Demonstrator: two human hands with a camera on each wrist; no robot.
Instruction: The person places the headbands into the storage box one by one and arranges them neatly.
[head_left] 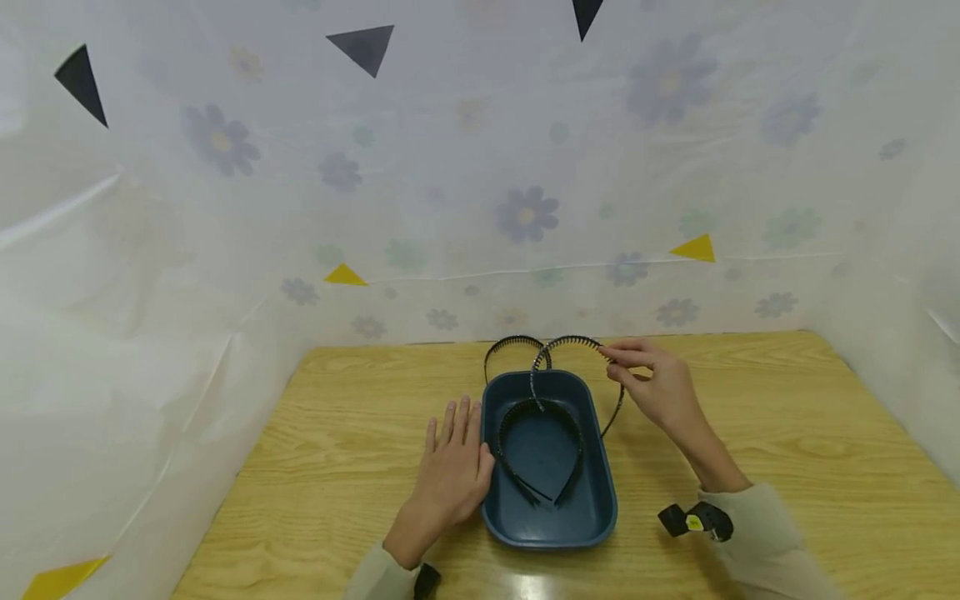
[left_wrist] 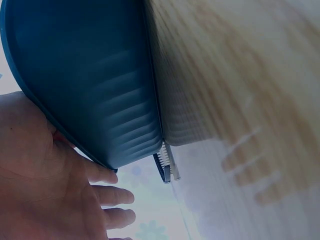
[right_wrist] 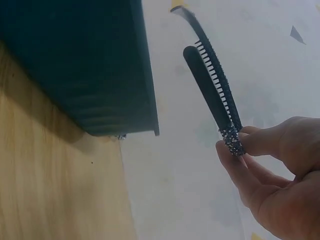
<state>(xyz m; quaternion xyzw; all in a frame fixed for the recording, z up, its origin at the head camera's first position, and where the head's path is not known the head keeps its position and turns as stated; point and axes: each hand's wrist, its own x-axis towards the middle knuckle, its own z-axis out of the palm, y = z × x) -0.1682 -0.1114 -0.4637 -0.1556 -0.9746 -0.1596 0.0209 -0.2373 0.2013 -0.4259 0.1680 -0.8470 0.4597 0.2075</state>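
My right hand [head_left: 660, 387] pinches a dark toothed headband [head_left: 573, 339] between thumb and fingers, above the right side of a blue tray [head_left: 609, 508]. In the right wrist view, glittery stones cover the part of this headband [right_wrist: 215, 75] by the fingertips. Inside the tray lies a black headband [head_left: 581, 450]; whether it is one or more I cannot tell. Another black headband [head_left: 516, 339] stands behind the tray's far end, its lower part hidden. My left hand [head_left: 453, 475] rests against the tray's left side with fingers straight and thumb at the rim.
The tray stands on a wood-grain table [head_left: 360, 467]. A pale flower-printed sheet [head_left: 450, 208] rises behind the table and along both sides. Black wrist devices are strapped at both sleeves, the right one [head_left: 697, 522] in plain view.
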